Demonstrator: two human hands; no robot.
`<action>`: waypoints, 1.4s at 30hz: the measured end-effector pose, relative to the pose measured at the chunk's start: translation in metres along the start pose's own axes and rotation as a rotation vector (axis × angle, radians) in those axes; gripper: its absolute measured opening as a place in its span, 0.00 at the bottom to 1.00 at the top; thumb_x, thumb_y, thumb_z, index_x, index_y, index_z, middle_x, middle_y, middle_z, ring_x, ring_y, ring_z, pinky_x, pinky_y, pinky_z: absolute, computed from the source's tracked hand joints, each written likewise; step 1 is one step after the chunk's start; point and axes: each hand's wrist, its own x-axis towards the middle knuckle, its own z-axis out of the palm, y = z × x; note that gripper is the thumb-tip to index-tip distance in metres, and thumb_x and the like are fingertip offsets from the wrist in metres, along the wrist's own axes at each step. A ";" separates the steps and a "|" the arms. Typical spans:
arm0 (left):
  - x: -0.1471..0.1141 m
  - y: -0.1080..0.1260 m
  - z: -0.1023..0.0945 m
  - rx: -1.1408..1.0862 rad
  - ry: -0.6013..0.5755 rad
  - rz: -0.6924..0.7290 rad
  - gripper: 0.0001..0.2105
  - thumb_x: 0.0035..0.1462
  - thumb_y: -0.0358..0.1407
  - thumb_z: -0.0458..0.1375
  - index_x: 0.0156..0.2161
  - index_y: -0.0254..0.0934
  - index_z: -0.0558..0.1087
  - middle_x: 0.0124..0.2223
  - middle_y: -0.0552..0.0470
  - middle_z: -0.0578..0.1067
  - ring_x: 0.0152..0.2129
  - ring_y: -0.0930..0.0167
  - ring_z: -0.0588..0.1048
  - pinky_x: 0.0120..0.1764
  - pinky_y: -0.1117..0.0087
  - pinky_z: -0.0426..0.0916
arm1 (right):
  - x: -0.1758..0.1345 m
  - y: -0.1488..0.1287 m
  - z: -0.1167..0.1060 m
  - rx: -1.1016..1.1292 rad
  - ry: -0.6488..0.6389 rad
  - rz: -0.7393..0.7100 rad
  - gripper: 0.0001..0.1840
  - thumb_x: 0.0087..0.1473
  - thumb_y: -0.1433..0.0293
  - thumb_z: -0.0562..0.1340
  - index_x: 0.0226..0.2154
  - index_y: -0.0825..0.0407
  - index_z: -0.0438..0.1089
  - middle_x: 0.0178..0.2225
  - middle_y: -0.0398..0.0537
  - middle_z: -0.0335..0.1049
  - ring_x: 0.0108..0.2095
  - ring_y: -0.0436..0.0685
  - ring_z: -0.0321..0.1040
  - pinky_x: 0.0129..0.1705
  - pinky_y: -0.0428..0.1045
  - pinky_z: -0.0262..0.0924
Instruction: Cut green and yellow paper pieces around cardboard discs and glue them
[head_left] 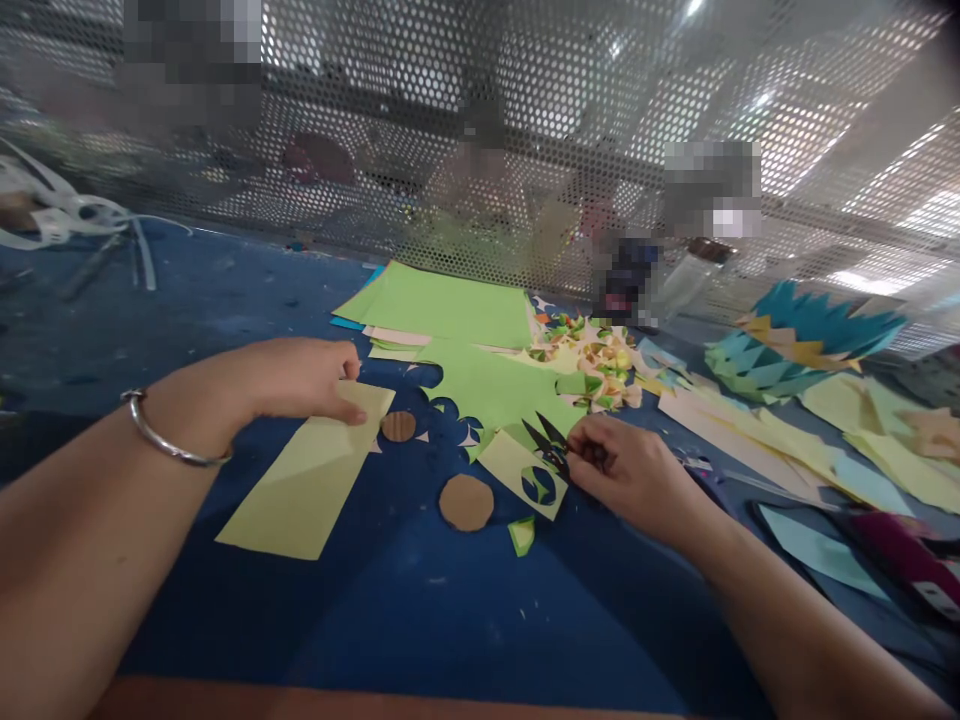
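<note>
With thumb on top and fingers curled at its upper end, my left hand (304, 382) grips a pale yellow paper strip (289, 495) that slants across the blue table. My right hand (630, 468) holds dark scissors (549, 442), blades parted and pointing up-left. Just below the blades lies a small yellow paper piece (504, 462) with a round hole cut in it. A cardboard disc (466, 502) rests between my hands, and a smaller disc (399, 426) is beside the strip. Under the scissors spreads a green sheet (502, 385) with scalloped cut edges.
Stacked green sheets (457, 305) lie farther back. Colourful paper scraps (592, 355) are heaped beside them. A teal zigzag paper form (795, 335), paper offcuts (757, 440) and a magenta object (900, 550) occupy the right. White strips (75, 210) sit far left; a perforated metal screen (420, 140) stands behind.
</note>
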 end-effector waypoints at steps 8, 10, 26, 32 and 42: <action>0.004 -0.003 -0.006 0.271 -0.288 0.076 0.12 0.58 0.38 0.62 0.26 0.35 0.70 0.23 0.59 0.66 0.21 0.78 0.59 0.26 0.78 0.49 | -0.002 0.000 -0.004 0.060 0.081 -0.008 0.09 0.56 0.68 0.58 0.25 0.49 0.59 0.21 0.39 0.60 0.22 0.49 0.56 0.26 0.46 0.51; 0.005 -0.002 -0.013 0.140 -0.258 0.070 0.13 0.60 0.37 0.60 0.26 0.35 0.69 0.22 0.60 0.66 0.21 0.79 0.60 0.28 0.79 0.52 | -0.003 0.002 -0.005 0.134 0.087 0.002 0.10 0.58 0.67 0.58 0.26 0.49 0.59 0.21 0.39 0.61 0.23 0.50 0.58 0.27 0.47 0.53; -0.021 0.086 0.050 -0.855 -0.602 -0.144 0.08 0.59 0.40 0.60 0.37 0.36 0.74 0.31 0.50 0.80 0.21 0.73 0.75 0.23 0.75 0.65 | -0.004 -0.011 0.014 0.811 0.093 0.110 0.16 0.60 0.60 0.63 0.46 0.48 0.62 0.23 0.33 0.49 0.19 0.46 0.44 0.20 0.45 0.41; -0.023 0.087 0.062 -0.791 -0.624 -0.026 0.10 0.56 0.43 0.63 0.36 0.38 0.73 0.30 0.54 0.77 0.23 0.73 0.74 0.24 0.76 0.66 | -0.005 -0.021 0.018 0.751 -0.024 0.119 0.18 0.58 0.55 0.64 0.44 0.50 0.68 0.24 0.36 0.53 0.23 0.48 0.50 0.24 0.46 0.46; -0.026 0.094 0.068 -0.827 -0.617 -0.137 0.09 0.53 0.43 0.66 0.33 0.39 0.77 0.27 0.56 0.77 0.21 0.74 0.74 0.24 0.76 0.66 | -0.005 -0.025 0.015 0.647 -0.052 0.019 0.14 0.63 0.57 0.60 0.34 0.51 0.68 0.26 0.39 0.58 0.26 0.48 0.53 0.27 0.46 0.49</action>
